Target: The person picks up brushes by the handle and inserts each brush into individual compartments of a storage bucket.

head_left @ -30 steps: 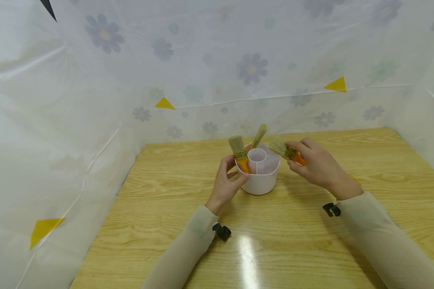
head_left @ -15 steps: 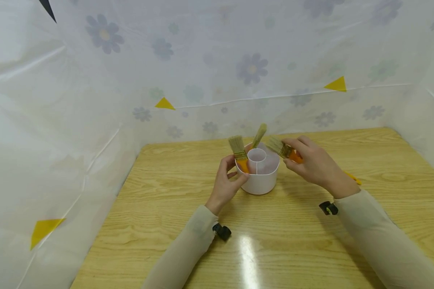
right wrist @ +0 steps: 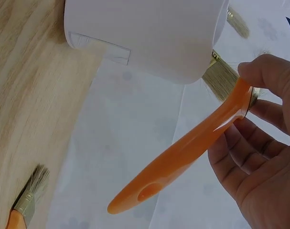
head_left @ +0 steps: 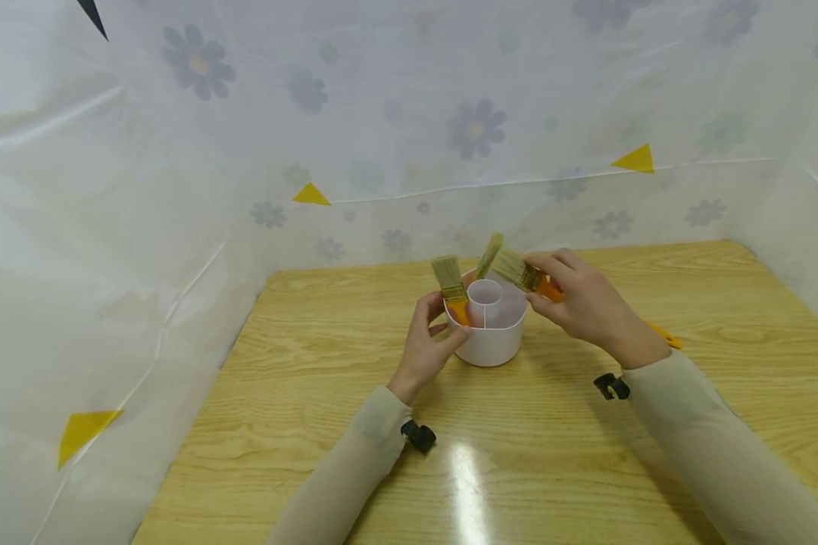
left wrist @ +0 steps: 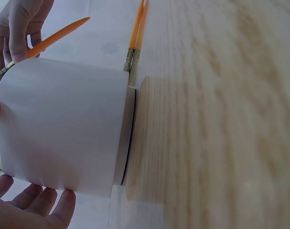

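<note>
White and divided inside, the container (head_left: 488,350) stands upright on the wooden desk (head_left: 313,371), in front of the person. The left hand (head_left: 428,342) grips its wall from the left, thumb at the near rim. The right hand (head_left: 584,309) pinches an orange-handled brush (right wrist: 183,149) by its neck, tilted over the container's right side, bristles to the left (whether they touch the far brush (head_left: 488,256) I cannot tell). That one leans in a far compartment; the left brush (head_left: 447,275) stands bristles-up in the left compartment. Another brush (right wrist: 24,204) lies on the desk at right.
</note>
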`<state>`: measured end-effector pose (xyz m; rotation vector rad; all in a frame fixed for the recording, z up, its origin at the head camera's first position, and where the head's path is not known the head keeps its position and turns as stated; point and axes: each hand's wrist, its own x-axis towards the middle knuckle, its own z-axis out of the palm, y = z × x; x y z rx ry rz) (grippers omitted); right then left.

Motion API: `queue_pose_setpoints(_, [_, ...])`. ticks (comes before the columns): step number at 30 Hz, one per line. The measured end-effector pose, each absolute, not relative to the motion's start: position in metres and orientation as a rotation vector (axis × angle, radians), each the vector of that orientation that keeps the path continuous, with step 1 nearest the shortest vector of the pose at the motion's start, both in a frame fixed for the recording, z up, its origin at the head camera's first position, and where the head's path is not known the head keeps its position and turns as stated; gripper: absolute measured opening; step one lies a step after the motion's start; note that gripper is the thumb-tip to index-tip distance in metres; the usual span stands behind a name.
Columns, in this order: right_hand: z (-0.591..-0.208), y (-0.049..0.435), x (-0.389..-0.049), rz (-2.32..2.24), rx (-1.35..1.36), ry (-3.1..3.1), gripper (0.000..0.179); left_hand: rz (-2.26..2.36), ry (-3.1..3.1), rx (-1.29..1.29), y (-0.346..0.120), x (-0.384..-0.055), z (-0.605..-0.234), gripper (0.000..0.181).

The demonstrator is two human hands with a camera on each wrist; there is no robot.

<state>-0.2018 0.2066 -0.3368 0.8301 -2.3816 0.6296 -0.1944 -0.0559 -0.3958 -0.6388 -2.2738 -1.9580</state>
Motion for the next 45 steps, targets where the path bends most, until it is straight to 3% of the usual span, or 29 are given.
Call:
queue_pose_setpoints(7, [-0.331,0.203,-0.204,0.630,0.832,-2.372,0.055,-1.971,-2.281,-0.659,-0.056,-0.183,-0.376,0.062])
queue_pose_setpoints(17, [-0.320,0.197,-0.206,0.668,0.833,-2.365,0.053,-1.951,-2.276,-0.625,-0.055,-0.202,-0.408,0.064])
queue_pose_setpoints(45, [-0.305,0.173,-0.211,0.800,0.787,-2.275,0.051,-1.938,-2.282,-0.600,-0.057,-0.201,-0.410,0.063])
